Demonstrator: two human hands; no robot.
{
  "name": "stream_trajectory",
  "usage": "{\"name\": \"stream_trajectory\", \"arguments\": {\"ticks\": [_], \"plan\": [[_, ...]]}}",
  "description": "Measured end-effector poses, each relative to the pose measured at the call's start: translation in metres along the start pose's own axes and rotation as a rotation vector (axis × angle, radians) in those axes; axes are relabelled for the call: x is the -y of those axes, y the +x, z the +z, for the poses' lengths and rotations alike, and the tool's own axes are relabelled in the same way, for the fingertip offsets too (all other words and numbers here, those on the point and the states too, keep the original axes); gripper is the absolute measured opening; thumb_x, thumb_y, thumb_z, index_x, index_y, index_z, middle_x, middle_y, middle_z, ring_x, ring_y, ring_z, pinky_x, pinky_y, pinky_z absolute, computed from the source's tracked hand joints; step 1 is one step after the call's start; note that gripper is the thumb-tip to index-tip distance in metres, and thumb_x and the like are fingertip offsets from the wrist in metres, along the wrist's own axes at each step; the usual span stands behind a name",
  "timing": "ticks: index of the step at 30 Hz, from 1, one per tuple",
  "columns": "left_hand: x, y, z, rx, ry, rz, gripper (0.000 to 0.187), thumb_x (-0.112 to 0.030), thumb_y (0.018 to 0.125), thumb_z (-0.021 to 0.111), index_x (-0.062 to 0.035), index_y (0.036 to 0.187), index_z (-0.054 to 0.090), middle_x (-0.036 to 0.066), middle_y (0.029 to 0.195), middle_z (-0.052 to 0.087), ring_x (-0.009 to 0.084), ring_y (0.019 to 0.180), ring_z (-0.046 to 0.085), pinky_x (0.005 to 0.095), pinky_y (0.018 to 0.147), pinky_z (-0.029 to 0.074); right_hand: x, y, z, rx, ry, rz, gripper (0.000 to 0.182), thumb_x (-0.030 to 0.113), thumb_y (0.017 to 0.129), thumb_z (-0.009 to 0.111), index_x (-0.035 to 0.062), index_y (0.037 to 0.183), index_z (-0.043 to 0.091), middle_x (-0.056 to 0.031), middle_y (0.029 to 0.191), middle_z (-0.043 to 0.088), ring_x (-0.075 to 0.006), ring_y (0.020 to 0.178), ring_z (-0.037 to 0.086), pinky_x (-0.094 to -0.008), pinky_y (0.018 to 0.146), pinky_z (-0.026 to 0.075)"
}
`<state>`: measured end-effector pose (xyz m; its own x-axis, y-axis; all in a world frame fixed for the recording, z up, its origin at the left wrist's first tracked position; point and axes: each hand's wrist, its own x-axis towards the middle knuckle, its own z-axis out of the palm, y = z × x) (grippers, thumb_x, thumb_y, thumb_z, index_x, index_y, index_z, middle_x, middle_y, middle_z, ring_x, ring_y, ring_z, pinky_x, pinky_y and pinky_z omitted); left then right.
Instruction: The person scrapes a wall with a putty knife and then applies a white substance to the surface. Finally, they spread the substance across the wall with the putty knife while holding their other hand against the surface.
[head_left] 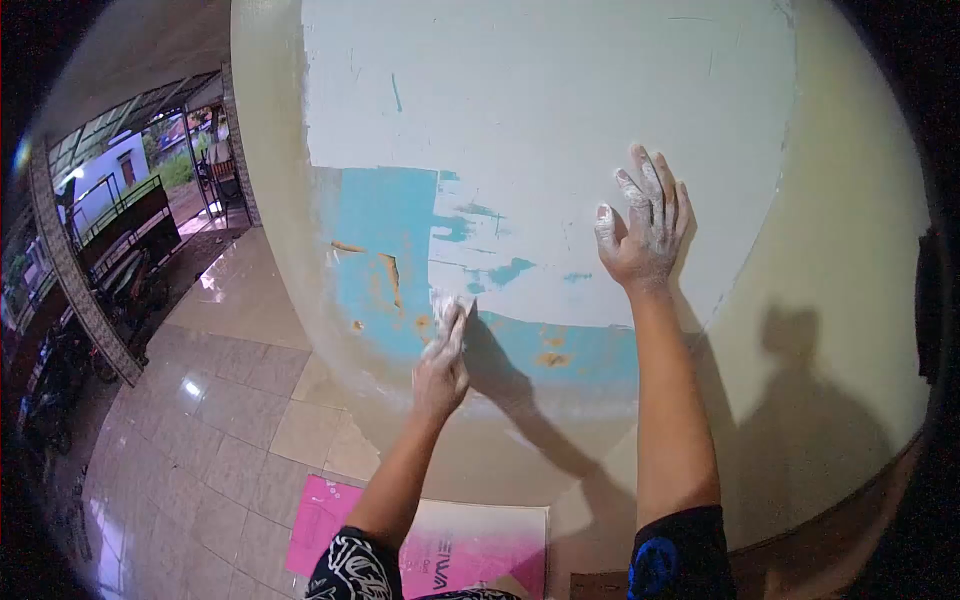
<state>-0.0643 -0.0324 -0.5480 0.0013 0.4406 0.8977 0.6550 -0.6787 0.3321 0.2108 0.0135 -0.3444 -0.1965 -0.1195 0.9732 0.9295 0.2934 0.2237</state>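
A large upright panel (380, 210) fills the middle of the view, its teal paint marked with orange-brown rusty spots. White putty (520, 120) covers its upper part, ending in a rough edge with thin teal streaks showing through. My left hand (442, 370) is closed around a putty knife (462, 303), mostly hidden by fingers and white putty, pressed at the border of white and teal. Higher and to the right, my right hand (648, 230) rests on the white area, holding nothing, with its fingers spread and smeared with putty.
Below the panel, a pink and white printed sheet (475, 545) lies on the tiled floor (230, 420). An open doorway with a dark gate (125, 225) is at the left, and motorbikes (60, 370) stand beside it. My shadow (800, 400) falls on the panel's right side.
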Motion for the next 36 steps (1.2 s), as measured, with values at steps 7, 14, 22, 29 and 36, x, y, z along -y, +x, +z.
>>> {"name": "stream_trajectory", "arguments": {"ticks": [7, 14, 22, 29, 36], "plan": [[-0.003, -0.001, 0.0, -0.018, 0.005, 0.041, 0.071, 0.016, 0.075, 0.049, -0.0061, 0.142, 0.054, 0.015, 0.152, 0.049, 0.0391, 0.135, 0.051, 0.0435, 0.104, 0.05, -0.003, -0.001, 0.003, -0.015, 0.014, -0.023, 0.039, 0.033, 0.091, 0.062, 0.0187, 0.127, 0.058, -0.0033, 0.155, 0.046, -0.0279, 0.145, 0.039, -0.0567, 0.117, 0.026], [-0.008, 0.032, -0.005, -0.027, -0.007, 0.065, 0.067, 0.014, 0.076, 0.05, -0.0048, 0.14, 0.056, 0.015, 0.153, 0.048, 0.0378, 0.133, 0.053, 0.0429, 0.103, 0.05, -0.001, -0.001, 0.003, -0.024, 0.026, -0.008, 0.039, 0.032, 0.089, 0.063, 0.0177, 0.125, 0.058, -0.0034, 0.154, 0.047, -0.0269, 0.145, 0.039, -0.0564, 0.118, 0.026], [-0.01, 0.012, -0.007, 0.012, 0.041, -0.001, 0.068, 0.013, 0.076, 0.049, -0.0071, 0.141, 0.057, 0.013, 0.152, 0.049, 0.0352, 0.132, 0.055, 0.041, 0.1, 0.052, -0.003, 0.0, 0.004, -0.024, 0.022, -0.006, 0.036, 0.031, 0.089, 0.063, 0.0172, 0.122, 0.059, -0.0038, 0.153, 0.048, -0.0273, 0.144, 0.04, -0.0556, 0.118, 0.026], [-0.008, 0.01, -0.008, -0.056, 0.023, 0.112, 0.061, 0.015, 0.082, 0.047, -0.0033, 0.14, 0.057, 0.019, 0.151, 0.049, 0.0341, 0.132, 0.057, 0.0366, 0.101, 0.051, -0.002, -0.005, 0.004, -0.014, 0.025, 0.02, 0.038, 0.032, 0.089, 0.063, 0.0173, 0.123, 0.059, -0.0039, 0.152, 0.048, -0.0268, 0.144, 0.04, -0.0567, 0.118, 0.025], [-0.026, 0.032, -0.018, 0.015, 0.017, 0.005, 0.061, 0.013, 0.083, 0.048, -0.0045, 0.141, 0.057, 0.017, 0.153, 0.047, 0.0336, 0.136, 0.053, 0.0387, 0.103, 0.05, -0.001, -0.001, 0.002, -0.018, 0.04, 0.01, 0.038, 0.032, 0.088, 0.063, 0.0183, 0.124, 0.058, -0.0023, 0.152, 0.048, -0.0259, 0.144, 0.04, -0.0565, 0.118, 0.026]]}}
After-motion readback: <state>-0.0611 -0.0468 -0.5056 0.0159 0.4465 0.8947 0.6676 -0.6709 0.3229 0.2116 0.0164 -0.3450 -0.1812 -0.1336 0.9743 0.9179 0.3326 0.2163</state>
